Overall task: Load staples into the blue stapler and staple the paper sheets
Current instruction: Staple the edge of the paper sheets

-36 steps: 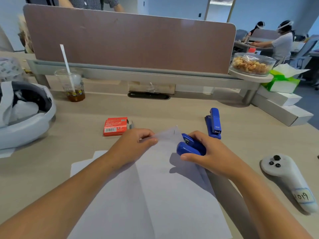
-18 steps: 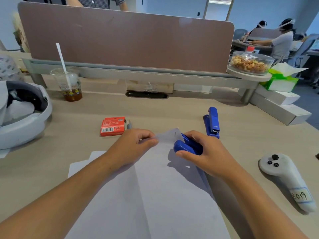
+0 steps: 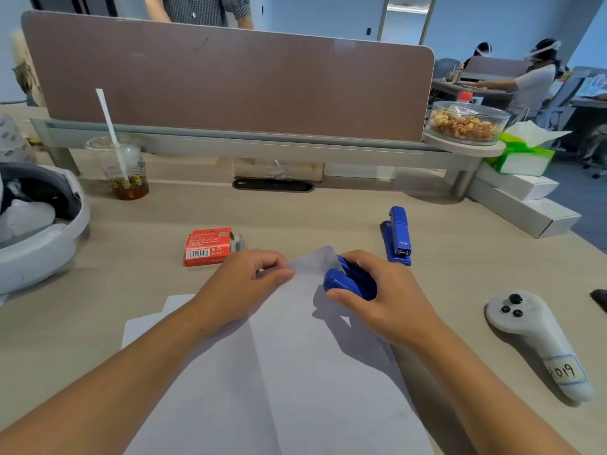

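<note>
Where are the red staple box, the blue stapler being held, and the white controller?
red staple box (image 3: 207, 246), head view, middle of its top face.
held blue stapler (image 3: 348, 283), head view, blue top showing above the thumb.
white controller (image 3: 536, 343), head view, middle of its handle.

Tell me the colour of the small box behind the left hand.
Red box; the head view shows it best.
</note>
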`<action>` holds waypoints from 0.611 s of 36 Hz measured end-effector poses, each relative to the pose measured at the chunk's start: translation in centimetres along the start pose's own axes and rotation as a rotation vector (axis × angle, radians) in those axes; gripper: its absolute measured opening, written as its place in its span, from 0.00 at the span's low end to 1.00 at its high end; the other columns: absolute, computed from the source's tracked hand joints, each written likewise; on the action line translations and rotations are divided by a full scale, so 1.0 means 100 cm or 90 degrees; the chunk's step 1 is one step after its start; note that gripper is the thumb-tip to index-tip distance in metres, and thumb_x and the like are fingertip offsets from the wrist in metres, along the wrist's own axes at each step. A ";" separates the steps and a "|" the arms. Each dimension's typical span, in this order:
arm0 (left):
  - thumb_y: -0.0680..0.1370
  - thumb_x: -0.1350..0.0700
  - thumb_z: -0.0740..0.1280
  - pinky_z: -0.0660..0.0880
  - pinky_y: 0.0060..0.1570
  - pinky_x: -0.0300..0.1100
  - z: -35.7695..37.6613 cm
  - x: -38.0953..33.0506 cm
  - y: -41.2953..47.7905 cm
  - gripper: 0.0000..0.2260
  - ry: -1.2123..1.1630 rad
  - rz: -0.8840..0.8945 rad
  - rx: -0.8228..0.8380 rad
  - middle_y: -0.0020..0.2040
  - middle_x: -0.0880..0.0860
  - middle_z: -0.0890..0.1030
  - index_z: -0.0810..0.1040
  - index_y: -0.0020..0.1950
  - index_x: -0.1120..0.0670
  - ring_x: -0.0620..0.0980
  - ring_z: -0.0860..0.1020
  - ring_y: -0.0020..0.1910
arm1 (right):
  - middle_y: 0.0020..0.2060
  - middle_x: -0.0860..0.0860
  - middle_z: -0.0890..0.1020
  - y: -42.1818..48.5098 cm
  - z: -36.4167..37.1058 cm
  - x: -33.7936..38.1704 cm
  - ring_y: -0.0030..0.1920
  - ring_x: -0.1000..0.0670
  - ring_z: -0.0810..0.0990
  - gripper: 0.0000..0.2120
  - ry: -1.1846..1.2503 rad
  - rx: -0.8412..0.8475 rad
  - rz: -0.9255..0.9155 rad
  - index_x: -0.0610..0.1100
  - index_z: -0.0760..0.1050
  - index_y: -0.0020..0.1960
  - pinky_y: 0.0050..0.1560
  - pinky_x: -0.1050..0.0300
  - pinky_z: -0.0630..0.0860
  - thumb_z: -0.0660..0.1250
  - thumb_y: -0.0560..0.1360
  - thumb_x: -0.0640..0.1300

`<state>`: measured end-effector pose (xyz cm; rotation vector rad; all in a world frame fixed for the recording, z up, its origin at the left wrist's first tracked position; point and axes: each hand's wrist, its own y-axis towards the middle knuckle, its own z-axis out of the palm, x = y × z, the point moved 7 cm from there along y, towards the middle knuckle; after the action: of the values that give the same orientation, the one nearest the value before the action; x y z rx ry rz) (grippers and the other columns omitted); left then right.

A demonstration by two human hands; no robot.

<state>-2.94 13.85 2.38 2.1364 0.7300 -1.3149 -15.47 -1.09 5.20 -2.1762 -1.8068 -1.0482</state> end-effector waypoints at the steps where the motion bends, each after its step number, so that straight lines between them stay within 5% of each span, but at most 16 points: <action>1: 0.79 0.57 0.68 0.72 0.45 0.46 0.000 0.001 0.000 0.09 -0.009 -0.005 0.002 0.40 0.59 0.79 0.82 0.40 0.58 0.47 0.75 0.40 | 0.39 0.57 0.81 0.000 0.000 0.000 0.39 0.53 0.79 0.15 -0.004 0.000 -0.001 0.53 0.76 0.53 0.44 0.51 0.78 0.69 0.70 0.58; 9: 0.79 0.59 0.68 0.75 0.45 0.37 0.004 -0.007 -0.004 0.06 -0.027 -0.012 0.039 0.44 0.54 0.82 0.85 0.45 0.55 0.44 0.78 0.44 | 0.39 0.58 0.82 -0.001 0.000 0.007 0.40 0.53 0.80 0.14 -0.022 -0.013 -0.027 0.53 0.77 0.53 0.43 0.53 0.78 0.70 0.70 0.57; 15: 0.79 0.54 0.68 0.76 0.52 0.46 0.003 -0.004 -0.002 0.05 0.054 -0.002 0.017 0.46 0.49 0.82 0.85 0.47 0.50 0.47 0.79 0.49 | 0.38 0.58 0.81 -0.002 0.002 0.007 0.38 0.53 0.79 0.15 -0.038 -0.024 -0.034 0.54 0.77 0.53 0.41 0.52 0.78 0.69 0.69 0.59; 19: 0.75 0.59 0.73 0.76 0.42 0.28 0.011 -0.020 -0.010 0.14 -0.048 -0.011 0.067 0.55 0.45 0.81 0.84 0.53 0.40 0.37 0.79 0.52 | 0.39 0.60 0.82 -0.002 0.004 0.011 0.39 0.53 0.79 0.18 -0.038 -0.008 -0.054 0.55 0.78 0.54 0.41 0.55 0.77 0.68 0.68 0.62; 22: 0.72 0.61 0.75 0.74 0.38 0.24 0.011 -0.029 -0.008 0.16 -0.046 0.004 0.058 0.54 0.47 0.80 0.85 0.52 0.40 0.36 0.79 0.50 | 0.38 0.60 0.81 0.000 0.007 0.014 0.38 0.53 0.79 0.18 -0.031 0.010 -0.068 0.55 0.77 0.54 0.40 0.56 0.76 0.68 0.68 0.63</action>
<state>-5.30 13.22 4.43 2.1471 0.6448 -1.4405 -15.13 0.40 5.40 -2.1359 -1.9662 -1.0056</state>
